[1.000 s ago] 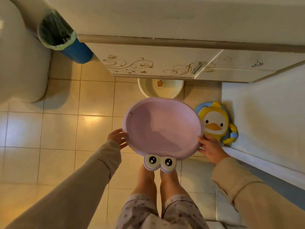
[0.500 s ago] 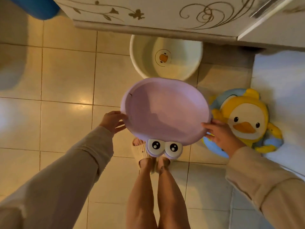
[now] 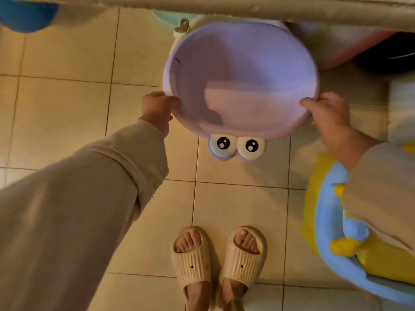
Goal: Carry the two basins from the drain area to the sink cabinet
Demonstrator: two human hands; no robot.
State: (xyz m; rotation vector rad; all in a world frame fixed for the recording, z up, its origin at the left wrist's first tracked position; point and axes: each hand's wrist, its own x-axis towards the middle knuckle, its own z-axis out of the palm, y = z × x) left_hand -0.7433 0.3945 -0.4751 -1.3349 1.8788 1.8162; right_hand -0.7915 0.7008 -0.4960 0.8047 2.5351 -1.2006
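Observation:
I hold a round lilac basin with two cartoon eyes on its near rim, low over the tiled floor, its far rim at the base of the sink cabinet. My left hand grips its left rim and my right hand grips its right rim. The cream basin with the duck picture is almost wholly hidden beneath it; only a sliver of cream rim shows at the upper left.
A yellow and blue duck-shaped seat lies on the floor at the right. A blue bin stands at the top left. A teal container sits under the cabinet. My feet in cream slippers stand below the basin.
The lilac basin has moved forward and down toward the cabinet base, now covering the cream basin. I have bent lower, and my feet now show behind the basin.

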